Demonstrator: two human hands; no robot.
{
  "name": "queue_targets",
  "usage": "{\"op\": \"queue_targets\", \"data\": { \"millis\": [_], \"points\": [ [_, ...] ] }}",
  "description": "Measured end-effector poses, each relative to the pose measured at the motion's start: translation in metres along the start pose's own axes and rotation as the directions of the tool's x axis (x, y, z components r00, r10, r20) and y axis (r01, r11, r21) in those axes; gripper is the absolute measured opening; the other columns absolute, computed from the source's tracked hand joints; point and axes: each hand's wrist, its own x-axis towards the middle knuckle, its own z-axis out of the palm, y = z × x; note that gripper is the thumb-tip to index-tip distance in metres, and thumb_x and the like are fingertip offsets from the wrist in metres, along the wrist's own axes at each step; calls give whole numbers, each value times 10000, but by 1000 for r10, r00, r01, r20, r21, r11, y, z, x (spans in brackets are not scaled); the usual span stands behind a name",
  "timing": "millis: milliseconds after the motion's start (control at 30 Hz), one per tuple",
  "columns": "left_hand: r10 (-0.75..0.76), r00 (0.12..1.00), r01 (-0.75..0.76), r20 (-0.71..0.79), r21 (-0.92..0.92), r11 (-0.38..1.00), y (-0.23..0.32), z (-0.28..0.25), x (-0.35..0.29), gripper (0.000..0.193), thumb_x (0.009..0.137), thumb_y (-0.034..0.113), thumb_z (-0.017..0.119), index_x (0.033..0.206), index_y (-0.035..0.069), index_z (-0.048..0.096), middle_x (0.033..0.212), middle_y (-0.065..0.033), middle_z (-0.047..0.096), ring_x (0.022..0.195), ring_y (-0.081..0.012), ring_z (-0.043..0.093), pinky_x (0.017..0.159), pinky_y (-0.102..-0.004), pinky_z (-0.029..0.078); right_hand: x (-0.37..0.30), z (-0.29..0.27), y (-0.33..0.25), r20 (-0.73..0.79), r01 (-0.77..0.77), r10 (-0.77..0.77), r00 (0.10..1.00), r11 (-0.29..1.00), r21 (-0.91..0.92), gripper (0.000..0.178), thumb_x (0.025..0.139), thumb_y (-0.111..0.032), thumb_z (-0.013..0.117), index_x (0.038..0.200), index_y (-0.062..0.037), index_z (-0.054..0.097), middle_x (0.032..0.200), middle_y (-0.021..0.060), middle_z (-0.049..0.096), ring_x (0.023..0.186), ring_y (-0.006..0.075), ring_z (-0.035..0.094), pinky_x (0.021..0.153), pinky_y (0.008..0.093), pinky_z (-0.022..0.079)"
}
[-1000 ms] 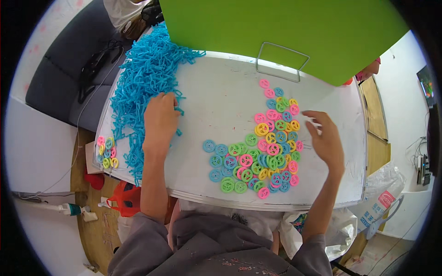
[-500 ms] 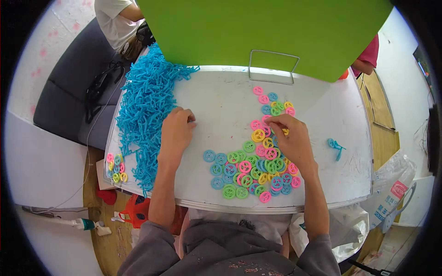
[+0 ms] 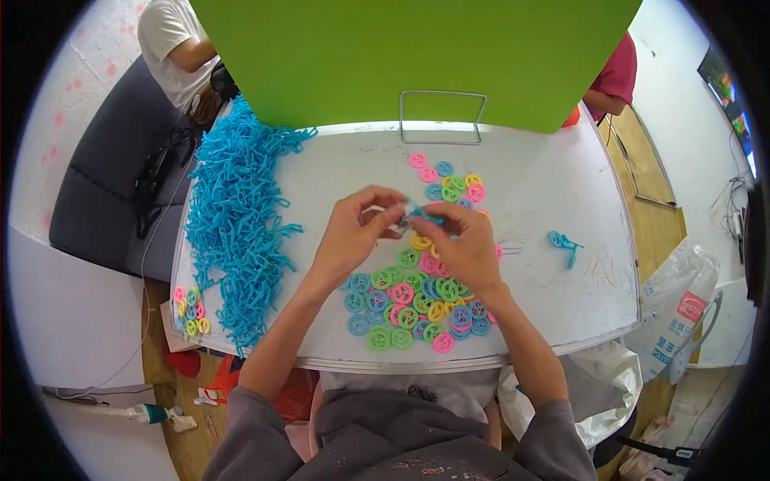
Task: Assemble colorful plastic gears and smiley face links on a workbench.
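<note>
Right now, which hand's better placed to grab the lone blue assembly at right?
Right, likely: the right hand is nearer the blue assembly; the left hand would have to reach across. Both hands meet at a blurred blue piece.

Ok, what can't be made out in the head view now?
Head view:
Small blue plastic piece: exact shape, blurred and partly covered by the left hand and right hand.
Multicoloured round plastic wheels: some hidden behind the right hand.
White-shirted person: head cut off by the top edge, forearm partly hidden by the flat green board.
</note>
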Motion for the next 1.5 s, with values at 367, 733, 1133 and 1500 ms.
{"op": "queue_targets", "data": {
  "millis": [367, 733, 1133, 1500],
  "points": [
    [174, 985, -136, 17, 696, 705, -43, 25, 7, 183, 773, 127, 711, 921, 33, 656, 846, -119, 608, 692, -232, 615, 641, -348, 491, 15, -33, 17, -126, 44, -3, 992, 943, 330, 242, 901, -90, 600, 1104, 42, 606, 915, 58, 657, 826, 104, 623, 742, 220, 517],
    [74, 995, -77, -69, -41, 996, -21, 12, -1, 198, 922, 96, 568, 1069, -34, 594, 967, -92, 640, 864, -177, 646, 718, -285, 570, 12, -15, 21, 16, -9, 5, 1000, 968, 250, 197, 859, -78, 661, 1007, 45, 618, 887, 82, 676, 832, 117, 645, 734, 241, 528],
    [41, 989, -53, -142, -78, 996, -19, 17, 0, 110, 888, -54, 523, 984, -40, 573, 976, -115, 624, 912, -176, 630, 843, -315, 549, 7, 2, 26, 43, -26, 16, 999, 974, 224, 125, 863, -43, 646, 958, 27, 606, 902, 78, 669, 827, 112, 642, 737, 245, 521],
    [159, 966, -136, -203, 119, 984, -27, 20, -2, 132, 862, -86, 535, 969, -29, 587, 964, -114, 624, 895, -169, 629, 797, -294, 540, 5, 4, 22, 110, -227, 199, 974, 865, 448, 186, 891, -142, 642, 1007, 2, 614, 856, 67, 670, 753, 97, 625, 665, 219, 499]
  ]
}}
